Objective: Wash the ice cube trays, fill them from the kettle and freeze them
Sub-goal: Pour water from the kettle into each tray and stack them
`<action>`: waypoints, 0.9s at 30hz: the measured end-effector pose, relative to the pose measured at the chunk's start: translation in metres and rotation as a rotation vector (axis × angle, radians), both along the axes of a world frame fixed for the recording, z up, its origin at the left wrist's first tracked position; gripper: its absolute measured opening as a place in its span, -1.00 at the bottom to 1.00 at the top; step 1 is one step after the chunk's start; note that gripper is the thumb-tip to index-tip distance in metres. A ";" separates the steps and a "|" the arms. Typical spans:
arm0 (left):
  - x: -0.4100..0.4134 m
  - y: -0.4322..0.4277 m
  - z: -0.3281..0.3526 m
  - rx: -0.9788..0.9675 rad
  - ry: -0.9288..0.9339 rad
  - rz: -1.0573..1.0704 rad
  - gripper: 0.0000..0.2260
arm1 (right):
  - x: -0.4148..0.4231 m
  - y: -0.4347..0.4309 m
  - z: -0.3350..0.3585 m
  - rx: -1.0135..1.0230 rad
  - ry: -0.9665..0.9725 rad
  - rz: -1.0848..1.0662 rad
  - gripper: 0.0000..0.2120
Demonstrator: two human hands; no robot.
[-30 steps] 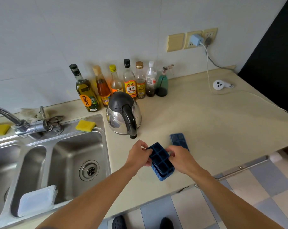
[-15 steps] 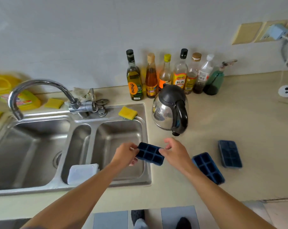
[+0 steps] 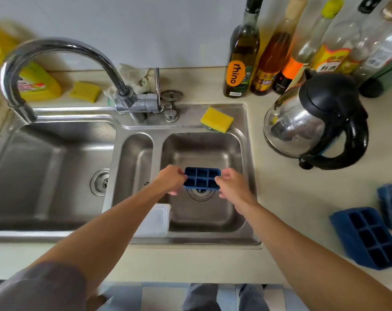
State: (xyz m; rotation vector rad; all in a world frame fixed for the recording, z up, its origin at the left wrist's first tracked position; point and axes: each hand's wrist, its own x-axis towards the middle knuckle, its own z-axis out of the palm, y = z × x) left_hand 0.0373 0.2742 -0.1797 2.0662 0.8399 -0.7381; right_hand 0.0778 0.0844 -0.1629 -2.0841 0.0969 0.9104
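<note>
- Moved off the counter (image 3: 291,198) edge, the blue ice cube tray (image 3: 201,178) now hangs over the right sink basin (image 3: 204,149), above its drain.
- Left grip (image 3: 170,179) and right grip (image 3: 232,186) each pinch one end.

You face a satin steel sink (image 3: 183,125), glossy chrome tap (image 3: 55,44), mirror-bright metal kettle (image 3: 300,131) with shiny black plastic lid (image 3: 329,93), and a matt blue ice cube tray (image 3: 201,178).

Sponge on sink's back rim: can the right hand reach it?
Probably yes: only open basin lies between right hand and sponge, but that hand pinches the ice cube tray and must release it first.
</note>
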 end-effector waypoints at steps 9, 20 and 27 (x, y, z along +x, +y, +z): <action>0.019 0.008 -0.060 -0.108 0.210 -0.065 -0.79 | 0.009 0.011 -0.071 -0.045 0.114 -0.038 -0.82; 0.011 -0.001 -0.073 -0.091 0.240 -0.054 -0.73 | 0.005 0.003 -0.082 0.004 0.079 0.041 -0.85; 0.011 -0.023 -0.032 -0.105 -0.063 0.236 -0.79 | -0.002 -0.040 -0.004 0.100 -0.140 0.033 -0.56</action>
